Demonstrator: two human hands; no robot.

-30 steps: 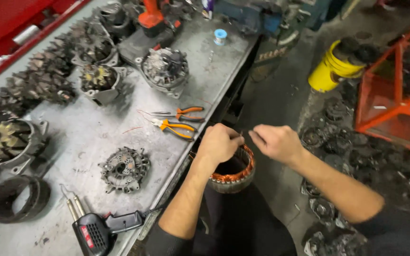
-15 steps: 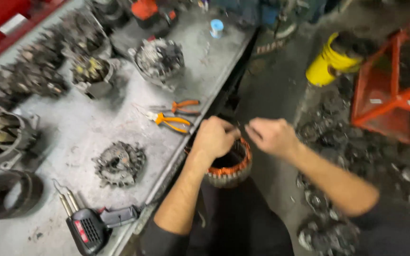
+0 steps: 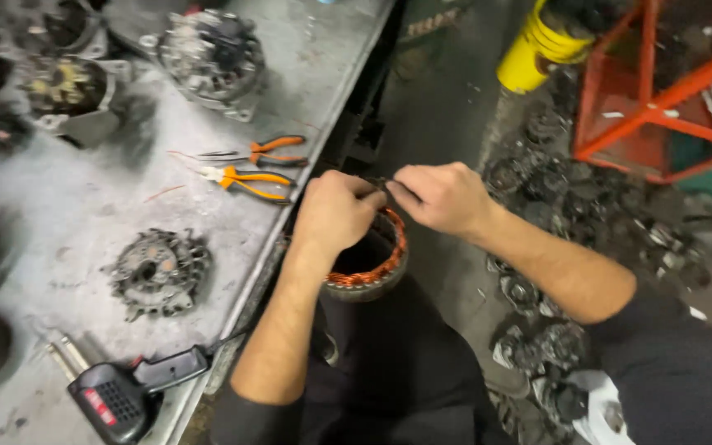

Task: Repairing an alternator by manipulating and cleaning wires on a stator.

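Head view looks down on a stator [image 3: 368, 268], a metal ring wound with copper wire, held just off the edge of a grey bench [image 3: 100, 206] over the person's dark lap. The left hand [image 3: 335, 213] lies on the stator's near-left rim with its fingers curled down over the top, so the ring sits under and partly behind the knuckles; how firmly they clamp it cannot be told. The right hand [image 3: 442, 196] hovers at the stator's far rim, thumb and forefinger pinched together on something thin at the winding, most likely a wire end, though it is too small to make out. The fingertips of both hands nearly meet above the far rim, and the open bore of the stator shows below them.

Left of the stator, on the bench, lie two orange pliers [image 3: 249, 177], one just beyond the other. Farther left and nearer sits a round grey rotor [image 3: 158, 272]. Below that, near the bench edge, rests a black tool [image 3: 121, 395]. Beyond the pliers stands an alternator [image 3: 212, 53]. Right of the stator, well apart, a yellow bucket [image 3: 537, 49] and an orange frame [image 3: 661, 91] stand on the floor among scrap parts [image 3: 554, 346].
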